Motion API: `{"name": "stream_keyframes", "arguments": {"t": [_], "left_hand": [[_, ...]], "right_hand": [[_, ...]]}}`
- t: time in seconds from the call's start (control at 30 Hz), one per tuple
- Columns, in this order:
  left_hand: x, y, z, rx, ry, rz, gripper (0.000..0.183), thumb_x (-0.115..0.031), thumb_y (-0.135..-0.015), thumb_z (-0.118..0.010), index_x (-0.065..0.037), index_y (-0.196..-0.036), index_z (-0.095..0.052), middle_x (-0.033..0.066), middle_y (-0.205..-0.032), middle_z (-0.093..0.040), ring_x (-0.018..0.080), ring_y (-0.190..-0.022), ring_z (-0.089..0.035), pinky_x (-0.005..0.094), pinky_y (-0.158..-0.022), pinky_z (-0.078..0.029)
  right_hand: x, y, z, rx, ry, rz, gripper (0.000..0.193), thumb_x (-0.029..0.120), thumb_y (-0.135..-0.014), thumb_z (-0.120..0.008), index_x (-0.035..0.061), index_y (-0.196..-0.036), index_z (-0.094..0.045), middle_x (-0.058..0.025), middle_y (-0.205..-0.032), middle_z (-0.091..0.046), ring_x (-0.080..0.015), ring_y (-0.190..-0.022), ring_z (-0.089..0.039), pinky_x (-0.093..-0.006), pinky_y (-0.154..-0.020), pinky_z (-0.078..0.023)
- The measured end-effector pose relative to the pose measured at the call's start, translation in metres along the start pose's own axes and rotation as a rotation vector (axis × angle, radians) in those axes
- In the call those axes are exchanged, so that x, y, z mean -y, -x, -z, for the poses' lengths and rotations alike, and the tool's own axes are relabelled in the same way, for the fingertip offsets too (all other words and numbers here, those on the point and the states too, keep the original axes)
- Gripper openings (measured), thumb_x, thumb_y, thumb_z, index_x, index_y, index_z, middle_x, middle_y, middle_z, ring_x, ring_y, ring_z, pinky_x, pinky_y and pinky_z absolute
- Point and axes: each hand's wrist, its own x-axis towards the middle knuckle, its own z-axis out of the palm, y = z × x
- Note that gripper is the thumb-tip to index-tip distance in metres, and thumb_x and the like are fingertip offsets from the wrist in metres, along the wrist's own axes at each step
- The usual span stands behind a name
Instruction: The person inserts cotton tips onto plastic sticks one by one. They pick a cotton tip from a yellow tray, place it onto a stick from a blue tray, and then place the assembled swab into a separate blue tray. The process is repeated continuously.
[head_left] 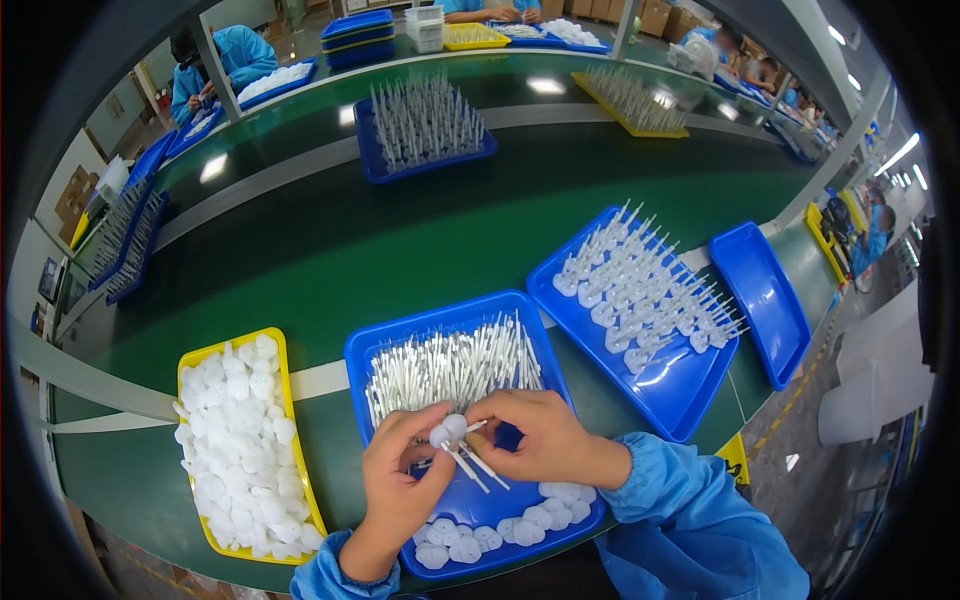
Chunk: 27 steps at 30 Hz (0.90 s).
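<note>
Over the blue tray [472, 508], my left hand [400, 470] is closed on a few white round caps [449, 430], with thin white rods [478, 472] sticking out below them. Close beside it, my right hand [540, 437] pinches a slim white rod [476, 426] at the caps; the fingers partly hide where they meet. A dense pile of loose white rods [450, 362] fills the far part of the tray. Along its near edge lie several white round discs [465, 549]. Blue sleeves cover both forearms.
Left stands a yellow tray [305, 470] heaped with white caps. At right, a blue tray [655, 395] holds upright assembled pieces, beside another blue tray [765, 300]. More loaded trays [425, 125] sit on the green belt [330, 240]. Co-workers in blue work beyond.
</note>
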Motion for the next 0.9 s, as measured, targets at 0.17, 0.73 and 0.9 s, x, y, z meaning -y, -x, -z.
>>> {"name": "stream_keyframes", "arguments": {"t": [0.17,0.73,0.9], "left_hand": [[0.013,-0.001,0.005,-0.050,0.208,0.082,0.046,0.018,-0.097,-0.067,0.004,-0.141,-0.068,0.0124,-0.131,-0.068,0.0223,-0.122,-0.074,0.0323,-0.095,-0.067],[0.011,-0.003,0.004,-0.046,0.217,0.055,0.051,0.018,-0.098,-0.067,0.004,-0.147,-0.067,0.0115,-0.130,-0.067,0.0215,-0.126,-0.074,0.0317,-0.102,-0.066],[0.009,-0.008,0.004,-0.093,0.153,0.018,0.052,0.020,-0.097,-0.065,0.007,-0.148,-0.065,0.0101,-0.126,-0.063,0.0213,-0.123,-0.073,0.0298,-0.097,-0.067]], "right_hand": [[-0.001,-0.004,0.014,-0.054,-0.246,-0.091,0.020,0.005,-0.093,-0.084,0.0049,-0.112,-0.077,-0.0070,-0.101,-0.082,-0.0149,-0.089,-0.081,-0.0294,-0.079,-0.063],[-0.003,-0.013,0.016,-0.105,0.353,0.352,0.029,0.008,-0.079,-0.092,0.0155,-0.107,-0.088,0.0034,-0.071,-0.072,-0.0135,-0.061,-0.067,-0.0322,-0.066,-0.044],[-0.003,-0.010,0.017,-0.077,0.360,0.308,0.031,0.010,-0.082,-0.092,0.0141,-0.112,-0.087,0.0040,-0.064,-0.069,-0.0130,-0.055,-0.064,-0.0320,-0.061,-0.042]]}}
